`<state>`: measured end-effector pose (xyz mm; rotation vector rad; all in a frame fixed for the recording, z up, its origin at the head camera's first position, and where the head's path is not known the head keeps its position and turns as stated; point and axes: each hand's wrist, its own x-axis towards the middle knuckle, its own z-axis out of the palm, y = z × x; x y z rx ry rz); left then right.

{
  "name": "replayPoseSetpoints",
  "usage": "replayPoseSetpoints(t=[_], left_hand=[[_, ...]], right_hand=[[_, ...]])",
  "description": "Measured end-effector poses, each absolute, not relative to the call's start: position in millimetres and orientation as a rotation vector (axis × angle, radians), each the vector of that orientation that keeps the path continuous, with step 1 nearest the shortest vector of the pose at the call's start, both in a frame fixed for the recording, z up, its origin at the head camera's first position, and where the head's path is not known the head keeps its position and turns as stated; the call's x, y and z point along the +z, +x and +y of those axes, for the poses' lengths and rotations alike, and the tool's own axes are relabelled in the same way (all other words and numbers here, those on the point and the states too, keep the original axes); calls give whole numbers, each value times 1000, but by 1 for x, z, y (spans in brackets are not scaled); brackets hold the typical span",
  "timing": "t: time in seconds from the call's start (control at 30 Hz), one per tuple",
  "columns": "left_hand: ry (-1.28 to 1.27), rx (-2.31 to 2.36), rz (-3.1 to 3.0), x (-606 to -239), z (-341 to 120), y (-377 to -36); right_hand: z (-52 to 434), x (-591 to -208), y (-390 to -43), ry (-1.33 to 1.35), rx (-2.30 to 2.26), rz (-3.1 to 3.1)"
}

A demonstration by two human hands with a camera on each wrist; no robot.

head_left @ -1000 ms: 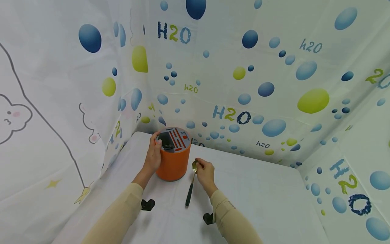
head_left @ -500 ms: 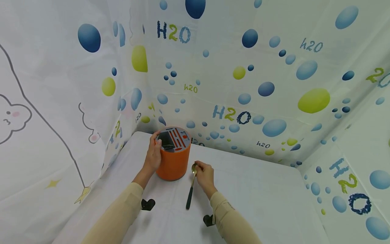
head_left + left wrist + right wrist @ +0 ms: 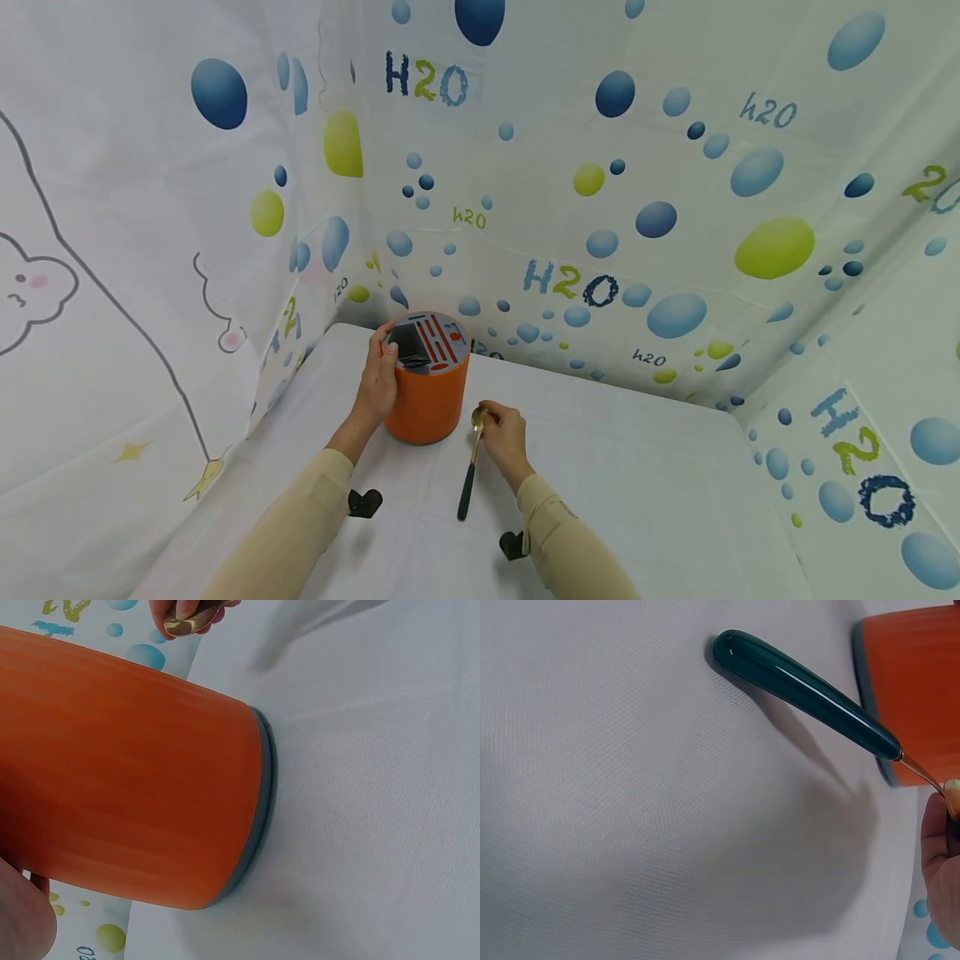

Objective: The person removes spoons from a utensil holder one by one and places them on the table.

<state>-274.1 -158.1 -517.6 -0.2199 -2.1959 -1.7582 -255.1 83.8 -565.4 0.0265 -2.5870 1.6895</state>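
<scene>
An upright orange cylindrical holder with a grey slotted top stands on the white-covered table. My left hand grips its upper left side, thumb at the near rim. Right of the holder, my right hand pinches a spoon by its gold bowl. The spoon's dark green handle slants down toward me, its end right at the cloth. In the left wrist view the holder's orange wall fills much of the picture, with only a bit of the left hand showing.
White curtains printed with blue and green dots and H2O lettering hang behind and beside the table. A black heart-shaped piece shows beside the left sleeve, and another beside the right sleeve.
My right hand has lowered a little toward me with the spoon, and the handle's end now sits slightly nearer. The left hand and the holder look unmoved.
</scene>
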Motion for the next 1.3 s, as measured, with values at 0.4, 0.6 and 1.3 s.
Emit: replayPoseSetpoints(t=[0.4, 0.6, 1.3], left_hand=[[-193, -1724, -2216, -523, -160, -278], [-208, -1728, -2213, -525, -159, -280], [-227, -1718, -2192, -526, -155, -286]], right_hand=[[85, -571, -260, 104, 1565, -2685], [88, -576, -263, 168, 1350, -2738], [95, -585, -270, 184, 1189, -2806]])
